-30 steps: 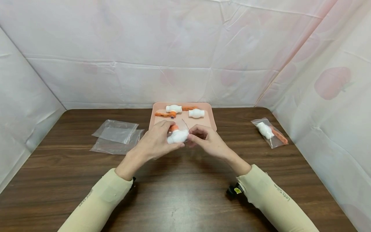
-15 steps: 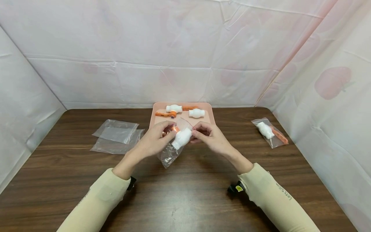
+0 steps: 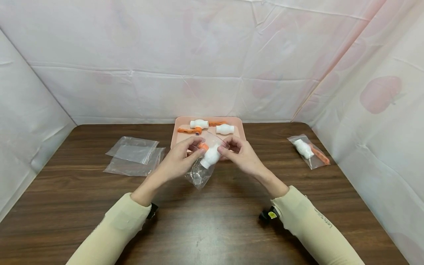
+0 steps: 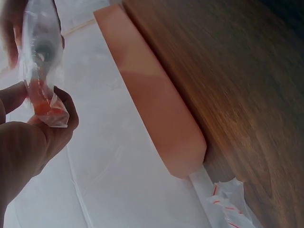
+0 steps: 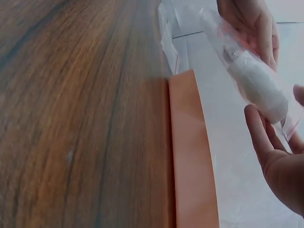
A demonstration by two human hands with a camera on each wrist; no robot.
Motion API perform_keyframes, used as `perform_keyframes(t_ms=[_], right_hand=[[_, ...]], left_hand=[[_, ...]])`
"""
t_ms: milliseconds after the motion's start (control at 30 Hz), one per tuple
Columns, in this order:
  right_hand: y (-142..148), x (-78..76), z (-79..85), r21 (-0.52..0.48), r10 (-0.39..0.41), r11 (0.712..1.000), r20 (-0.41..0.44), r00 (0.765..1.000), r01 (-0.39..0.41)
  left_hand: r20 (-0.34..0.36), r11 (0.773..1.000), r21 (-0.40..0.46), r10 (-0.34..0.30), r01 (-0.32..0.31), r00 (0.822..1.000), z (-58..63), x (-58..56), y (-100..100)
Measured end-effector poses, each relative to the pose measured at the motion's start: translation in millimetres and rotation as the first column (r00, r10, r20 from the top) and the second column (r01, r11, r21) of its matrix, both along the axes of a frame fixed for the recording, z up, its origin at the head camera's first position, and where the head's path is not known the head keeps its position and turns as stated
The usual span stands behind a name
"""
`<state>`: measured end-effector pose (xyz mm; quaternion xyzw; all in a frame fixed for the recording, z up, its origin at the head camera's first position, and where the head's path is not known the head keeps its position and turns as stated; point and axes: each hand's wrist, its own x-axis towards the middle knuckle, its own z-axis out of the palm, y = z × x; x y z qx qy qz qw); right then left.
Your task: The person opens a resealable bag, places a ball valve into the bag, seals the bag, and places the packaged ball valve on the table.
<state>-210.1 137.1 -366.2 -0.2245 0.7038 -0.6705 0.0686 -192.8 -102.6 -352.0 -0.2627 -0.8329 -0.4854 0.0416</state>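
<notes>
Between both hands, in front of the tray, a clear zip bag [image 3: 198, 176] holds a white ball valve body [image 3: 210, 156] and an orange valve handle [image 3: 203, 146]. My left hand [image 3: 179, 156] pinches the bag at the orange handle, thumb on the near side. On the other side, my right hand [image 3: 243, 156] pinches the bag by its edge at the valve body's upper end. The valve body lies tilted, and a loose corner of the bag hangs below it. In the left wrist view, the orange handle [image 4: 42, 102] shows through the plastic between thumb and fingers.
The pink tray [image 3: 243, 136] behind the hands bears white valve bodies [image 3: 225, 129] and orange handles [image 3: 188, 131]. Flat clear bags [image 3: 129, 158] overlap at the left. A bagged valve [image 3: 304, 149] lies at the right. Fabric walls [image 3: 149, 73] stand around the table [image 3: 212, 221].
My left hand has shifted its grip from around the valve body to the bag at the orange handle. The bag has swung into a tilt, with its corner hanging down and the valve slightly rightward.
</notes>
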Motion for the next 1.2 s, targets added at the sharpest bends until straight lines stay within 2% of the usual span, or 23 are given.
perform_keyframes(t_ms=[133,300,567,733,867,1033,1200], right_hand=[[-3,0.1,1.0,-0.028,-0.052,0.998,0.007,0.999,0.052],[-3,0.5,0.3,-0.058,-0.061,0.996,0.025,0.998,0.063],[-6,1.7,1.5,0.028,-0.132,0.991,-0.044,0.99,0.134],[-10,2.4,-0.7,0.033,-0.188,0.981,-0.105,0.977,0.192],[-11,3.5,-1.0,0.023,-0.214,0.975,-0.153,0.965,0.22],[-10,4.4,1.9,0.031,-0.219,0.972,-0.229,0.948,0.232],[-7,5.2,5.3,0.043,-0.195,0.976,-0.268,0.943,0.214]], left_hand=[[-0.001,1.0,0.022,-0.005,0.005,1.0,0.4,2.2,3],[0.004,1.0,0.016,-0.012,0.012,1.0,2.0,7.1,6],[-0.002,0.999,0.031,-0.012,0.012,1.0,-0.1,9.4,9],[0.021,0.998,0.06,-0.023,0.021,1.0,-0.1,10.4,13],[0.065,0.997,0.077,-0.005,0.0,0.998,0.7,11.7,15],[0.118,0.995,0.092,0.019,-0.03,0.993,2.5,11.4,17],[0.124,0.992,0.109,0.055,-0.068,0.991,6.6,8.8,15]])
